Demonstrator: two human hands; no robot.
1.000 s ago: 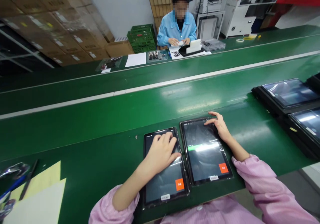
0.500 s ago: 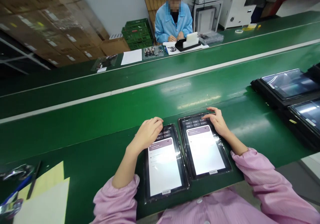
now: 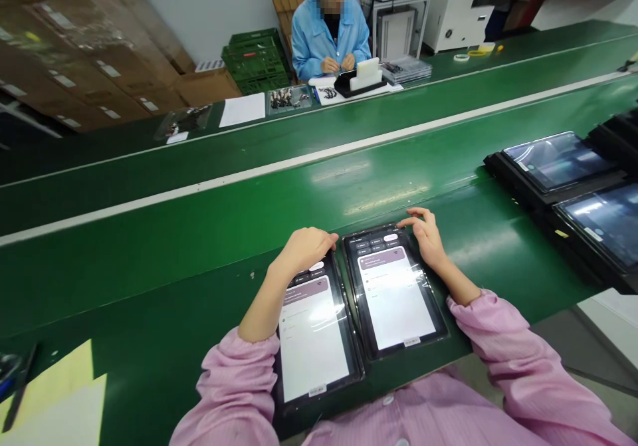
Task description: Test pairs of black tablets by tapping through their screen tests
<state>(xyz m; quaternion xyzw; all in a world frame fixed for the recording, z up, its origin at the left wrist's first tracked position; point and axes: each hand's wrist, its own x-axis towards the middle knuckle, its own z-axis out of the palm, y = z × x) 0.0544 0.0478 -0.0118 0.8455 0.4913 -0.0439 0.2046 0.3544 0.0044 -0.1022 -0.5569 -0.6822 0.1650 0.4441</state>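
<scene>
**My left hand arched over the left tablet, my right hand open at the right tablet**

Both tablets lie screen up on the desk, side by side with a narrow gap between them. My left hand is palm down, fingers bent over the top of its tablet; its underside is hidden, so I cannot tell whether it grips anything. My right hand holds nothing, its fingers loosely spread and one fingertip at the upper right of its tablet; I cannot tell if it is pressing.

I judge the step in hand to be working both touchscreens in parallel. Each shows dark buttons above a pale panel, with one button lit: the left lit button and the right lit button. Another touch would call for a light, exact fingertip, with my left palm lifted enough to uncover the buttons and avoid a stray press.
</scene>
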